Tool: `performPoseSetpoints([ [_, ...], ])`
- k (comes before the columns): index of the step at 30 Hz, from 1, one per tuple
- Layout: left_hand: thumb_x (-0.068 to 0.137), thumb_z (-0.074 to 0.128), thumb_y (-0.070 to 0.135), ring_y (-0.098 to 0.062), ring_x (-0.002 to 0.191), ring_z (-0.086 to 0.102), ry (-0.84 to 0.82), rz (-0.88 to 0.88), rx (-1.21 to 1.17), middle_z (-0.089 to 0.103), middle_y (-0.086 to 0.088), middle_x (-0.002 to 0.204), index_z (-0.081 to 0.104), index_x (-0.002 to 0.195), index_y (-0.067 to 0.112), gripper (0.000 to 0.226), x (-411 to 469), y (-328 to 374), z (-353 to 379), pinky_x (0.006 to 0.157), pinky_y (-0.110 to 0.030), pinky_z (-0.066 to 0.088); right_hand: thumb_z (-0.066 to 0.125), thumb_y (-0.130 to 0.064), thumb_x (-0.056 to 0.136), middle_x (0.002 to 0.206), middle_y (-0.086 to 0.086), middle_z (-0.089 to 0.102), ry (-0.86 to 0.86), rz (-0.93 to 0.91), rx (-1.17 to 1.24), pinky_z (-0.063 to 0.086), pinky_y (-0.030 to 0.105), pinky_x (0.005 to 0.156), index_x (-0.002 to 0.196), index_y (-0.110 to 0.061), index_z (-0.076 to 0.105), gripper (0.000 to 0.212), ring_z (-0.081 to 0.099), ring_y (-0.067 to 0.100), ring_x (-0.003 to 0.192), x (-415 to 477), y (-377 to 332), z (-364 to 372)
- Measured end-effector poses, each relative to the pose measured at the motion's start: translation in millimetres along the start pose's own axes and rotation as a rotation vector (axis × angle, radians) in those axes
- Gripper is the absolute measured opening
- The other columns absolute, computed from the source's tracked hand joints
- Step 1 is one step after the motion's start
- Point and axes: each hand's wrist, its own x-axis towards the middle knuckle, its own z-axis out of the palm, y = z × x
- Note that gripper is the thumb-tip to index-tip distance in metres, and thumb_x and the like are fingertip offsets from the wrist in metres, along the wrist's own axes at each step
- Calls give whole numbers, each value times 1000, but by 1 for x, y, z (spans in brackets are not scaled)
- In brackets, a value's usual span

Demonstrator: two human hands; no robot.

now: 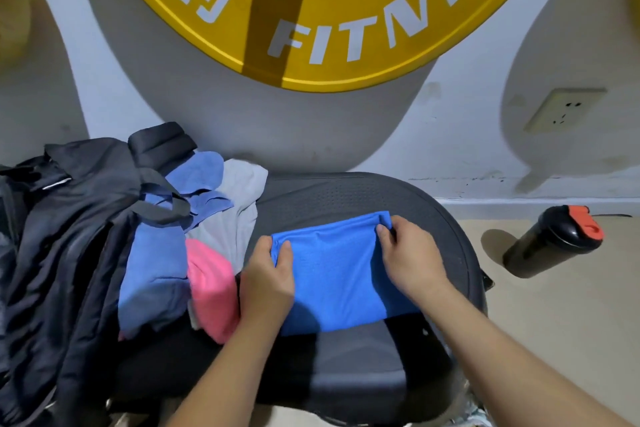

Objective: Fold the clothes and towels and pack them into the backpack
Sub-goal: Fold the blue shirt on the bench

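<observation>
While the left hand [268,279] pinches the far-left corner of the bright blue cloth [334,274], thumb on top and fingers curled at the edge, the right hand [410,255] pinches the far-right corner, where the fabric bunches into a small ridge. Both hands grip the same cloth. Both forearms enter from 6 o'clock, the right one from nearer 5 o'clock.

The bright blue cloth lies flat as a folded, roughly rectangular panel on the dark seat pad [346,194], near the pad's centre. Its near edge lies toward 6 o'clock and its gripped edge toward 12 o'clock.

Taking that cloth as the dial centre:
- At 9 o'clock, just beside the left hand, lies a pink cloth [211,291], loosely bunched.
- At 10 o'clock, a grey garment [239,191] rests crumpled on the pad's far-left part.
- Farther out at 9 o'clock, a muted blue cloth [156,263] drapes over the pile and partly covers the pink one.
- At the far 9 o'clock edge sits the dark backpack [69,218], slumped, one strap lying across the muted blue cloth.
- At 3 o'clock, well apart on the pale floor, a black bottle [550,241] with a red-orange lid lies tilted.
- At 1 o'clock, a wall socket [562,111] is set low in the wall.
- At 12 o'clock, a round yellow sign [329,10] hangs on the wall.
</observation>
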Motion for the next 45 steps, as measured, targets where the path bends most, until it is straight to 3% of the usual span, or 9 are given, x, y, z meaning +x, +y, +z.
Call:
performPoseSetpoints([
  [5, 98, 46, 29, -43, 93, 56, 128, -31, 289, 62, -25, 94, 52, 108, 6, 26, -5, 8, 9, 65, -36, 23, 29, -38, 102, 72, -2, 46, 99, 10, -249, 28, 34, 56, 82, -16, 35, 31, 43, 26, 65, 8, 11, 34],
  [21, 99, 39, 35, -36, 97, 58, -46, -56, 516, 65, -14, 103, 46, 108, 12, 26, 19, 12, 5, 71, -38, 40, 32, -38, 101, 81, 8, 63, 139, 33, -350, 29, 32, 53, 86, -17, 36, 26, 42, 28, 62, 20, 7, 37],
  [23, 94, 49, 31, -36, 95, 59, 47, 70, 566, 62, -10, 103, 46, 116, 15, 27, 16, 17, 2, 72, -40, 43, 31, -38, 101, 80, 7, 63, 145, 27, -356, 29, 32, 52, 86, -17, 37, 26, 43, 27, 61, 20, 8, 38],
  [26, 83, 57, 20, -31, 88, 63, 16, 527, 607, 63, -8, 98, 64, 106, 16, 25, -2, 20, 18, 69, -39, 53, 30, -38, 101, 80, 6, 64, 140, 21, -365, 30, 32, 53, 87, -17, 36, 26, 46, 27, 62, 20, 8, 40],
  [30, 84, 36, 49, -26, 126, 51, -277, 521, 823, 54, -8, 137, 58, 130, 27, 55, -24, 3, 42, 99, -51, 43, 35, -35, 100, 85, 5, 63, 130, 28, -299, 34, 33, 56, 94, -18, 40, 19, 60, 31, 75, 17, 9, 36],
  [35, 81, 35, 53, -29, 134, 43, -324, 510, 888, 46, -8, 146, 53, 133, 35, 58, -24, -1, 45, 100, -62, 36, 44, -12, 77, 104, 9, 51, 376, -209, -243, 37, 34, 63, 121, -16, 52, 45, 54, 31, 82, 3, 2, 36],
  [38, 73, 36, 45, -31, 130, 48, -352, 554, 926, 49, -11, 143, 64, 122, 25, 60, -23, -4, 44, 95, -62, 42, 39, -23, 86, 132, 7, 53, 140, -445, -266, 44, 35, 89, 127, -17, 57, 45, 52, 23, 117, -10, 4, 55],
  [41, 78, 37, 39, -32, 127, 51, -343, 605, 929, 49, -12, 142, 66, 120, 19, 55, -20, -6, 40, 96, -58, 42, 12, -46, 98, 152, 6, 38, -16, -405, -318, 22, 33, 114, 142, -15, 45, 63, 33, 22, 141, -8, 15, 60],
  [45, 87, 34, 41, -23, 128, 51, -275, 542, 886, 51, -7, 142, 57, 133, 18, 56, -18, -13, 29, 100, -50, 42, -9, -61, 85, 162, 4, 1, -67, -254, -445, 1, 36, 118, 154, -15, 11, 85, -2, 20, 149, -4, 20, 56],
])
